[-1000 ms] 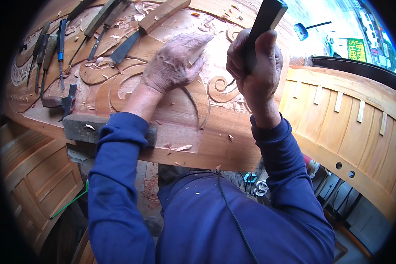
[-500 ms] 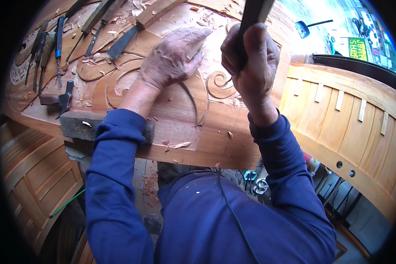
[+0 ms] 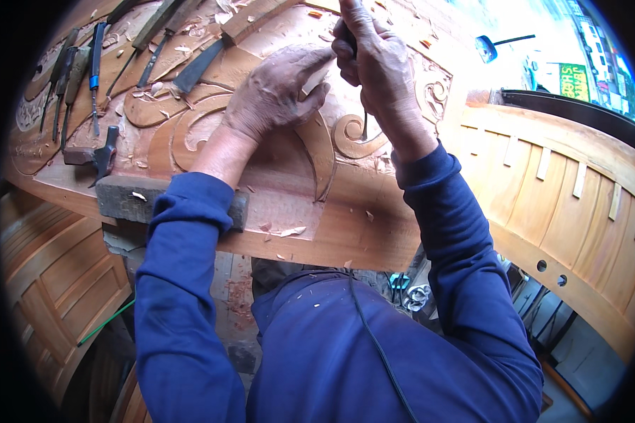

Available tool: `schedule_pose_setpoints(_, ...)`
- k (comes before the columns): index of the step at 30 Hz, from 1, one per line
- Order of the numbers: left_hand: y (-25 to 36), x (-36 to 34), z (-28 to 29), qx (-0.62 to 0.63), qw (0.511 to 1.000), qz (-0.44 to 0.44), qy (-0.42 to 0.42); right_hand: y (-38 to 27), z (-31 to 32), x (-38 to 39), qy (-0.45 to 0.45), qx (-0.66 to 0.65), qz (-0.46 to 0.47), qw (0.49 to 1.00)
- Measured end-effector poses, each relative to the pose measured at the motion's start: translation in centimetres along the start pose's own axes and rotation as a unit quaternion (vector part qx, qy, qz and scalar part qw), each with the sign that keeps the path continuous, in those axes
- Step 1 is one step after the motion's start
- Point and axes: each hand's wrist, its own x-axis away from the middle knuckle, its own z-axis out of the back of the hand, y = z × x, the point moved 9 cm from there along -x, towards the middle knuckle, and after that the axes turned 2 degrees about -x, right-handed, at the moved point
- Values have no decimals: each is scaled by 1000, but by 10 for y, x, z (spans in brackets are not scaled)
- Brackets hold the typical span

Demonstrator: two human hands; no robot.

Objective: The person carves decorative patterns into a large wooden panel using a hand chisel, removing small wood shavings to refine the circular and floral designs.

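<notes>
My right hand (image 3: 377,60) is closed round the dark handle of a carving chisel (image 3: 365,125). The thin shaft comes out below the fist and reaches the raised scroll (image 3: 353,137); most of the handle is hidden by the fingers. Over the carved wooden panel (image 3: 367,190) to its left, my left hand (image 3: 279,88) is bent, with a pale tan edge showing between thumb and fingers. What that edge belongs to is unclear. Curling leaf shapes of the carving spread under and around this hand.
Several chisels (image 3: 94,70) lie at the panel's upper left, near a hammer-like tool (image 3: 104,155). A dark block (image 3: 130,199) rests by the near edge. Wood shavings (image 3: 289,231) are scattered about. A slatted wooden panel (image 3: 564,204) stands at right, another panelled piece (image 3: 70,282) at lower left.
My right hand has moved up and to the left, swinging the chisel's handle leftward, while its lower end stays by the scroll. My left hand has barely moved.
</notes>
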Motion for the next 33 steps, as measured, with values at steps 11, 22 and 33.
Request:
schedule_pose_setpoints(11,4,-1,5,30,1000,3,7,-7,-2,2,-27,-31,-34,999)
schedule_pose_setpoints(22,7,-8,5,28,999,35,-29,-38,52,8,-13,-97,42,994)
schedule_pose_setpoints(33,8,-10,5,26,999,11,-26,-18,23,6,-37,-163,82,982)
